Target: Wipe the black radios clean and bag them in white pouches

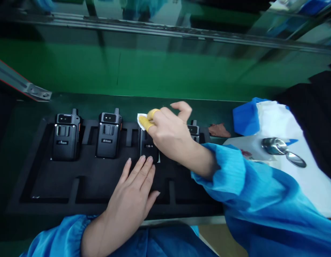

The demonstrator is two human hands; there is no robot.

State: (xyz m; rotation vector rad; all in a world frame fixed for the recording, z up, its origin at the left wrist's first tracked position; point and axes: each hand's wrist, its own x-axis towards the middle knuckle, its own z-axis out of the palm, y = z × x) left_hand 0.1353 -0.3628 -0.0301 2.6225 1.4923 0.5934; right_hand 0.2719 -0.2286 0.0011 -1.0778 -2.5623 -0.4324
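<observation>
My right hand [169,132], with yellow finger cots on two fingers, pinches a white wipe [141,121] against the top of a black handheld radio [147,144] marked Riton. That hand hides the radio's upper part. My left hand [134,189] lies flat with fingers stretched, its fingertips touching the radio's lower end. Left of it, two similar radios, one in the middle left [108,137] and one farther left [65,139], lie in the black foam tray [101,182]. Another radio [193,130] shows partly behind my right wrist.
At the right stand a blue container [244,117] with white wipes and a small metal pot [274,146] with its lid open. A brown cloth scrap [219,130] lies beside the tray. A green panel [144,67] rises behind, and a metal bracket [38,92] juts in at left.
</observation>
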